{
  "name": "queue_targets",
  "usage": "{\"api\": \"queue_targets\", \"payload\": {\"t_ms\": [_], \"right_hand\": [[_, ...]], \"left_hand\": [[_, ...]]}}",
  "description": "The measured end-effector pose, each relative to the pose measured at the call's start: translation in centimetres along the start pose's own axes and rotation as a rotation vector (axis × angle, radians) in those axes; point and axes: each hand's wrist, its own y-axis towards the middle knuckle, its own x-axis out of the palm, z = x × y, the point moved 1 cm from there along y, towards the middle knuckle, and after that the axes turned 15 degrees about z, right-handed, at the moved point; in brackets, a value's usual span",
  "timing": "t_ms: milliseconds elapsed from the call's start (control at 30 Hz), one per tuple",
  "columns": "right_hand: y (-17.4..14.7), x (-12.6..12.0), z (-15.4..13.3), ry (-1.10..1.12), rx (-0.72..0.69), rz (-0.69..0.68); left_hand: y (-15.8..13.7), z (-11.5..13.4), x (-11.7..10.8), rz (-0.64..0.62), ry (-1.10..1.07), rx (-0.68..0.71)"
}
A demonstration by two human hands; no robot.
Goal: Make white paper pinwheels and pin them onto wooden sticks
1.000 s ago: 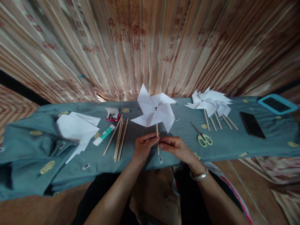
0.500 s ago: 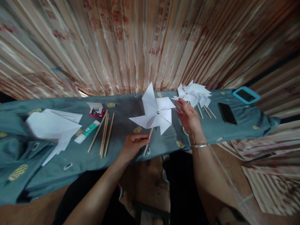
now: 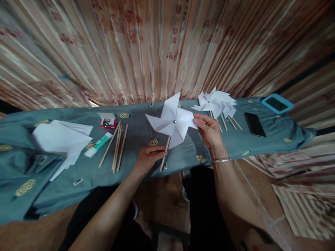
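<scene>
A white paper pinwheel [image 3: 173, 120] with a silver pin at its centre is held up over the table, its wooden stick [image 3: 165, 153] slanting down. My left hand [image 3: 149, 158] pinches that stick between thumb and fingers. At the pinwheel's right blade, my right hand [image 3: 208, 129] has thumb and fingers closed on the paper edge. Behind my right hand lie several finished pinwheels [image 3: 217, 103], overlapping, with their sticks pointing toward me.
Left on the cloth-covered table [image 3: 141, 129] lie white paper sheets [image 3: 61, 137], a glue stick [image 3: 98, 144], several loose wooden sticks [image 3: 117, 148] and an open red box of pins [image 3: 108, 122]. At right are a black phone [image 3: 254, 124] and a blue-framed device [image 3: 277, 103]. A curtain [image 3: 146, 52] hangs behind.
My right hand has gone from open beside the pinwheel to gripping a blade. The pinwheel's blades have turned on the pin. My left hand stays on the stick.
</scene>
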Motion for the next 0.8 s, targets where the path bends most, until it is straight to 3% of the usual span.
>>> {"api": "queue_targets", "payload": {"t_ms": [267, 567, 800], "right_hand": [[-0.2, 0.1, 0.0, -0.048, 0.008, 0.006], [-2.7, 0.6, 0.5, -0.053, 0.195, 0.020], [-3.2, 0.2, 0.6, -0.058, 0.199, 0.033]], "left_hand": [[-0.1, 0.1, 0.1, 0.000, -0.023, -0.019], [0.4, 0.4, 0.1, 0.071, -0.125, 0.003], [0.4, 0.5, 0.3, 0.079, -0.146, 0.027]]}}
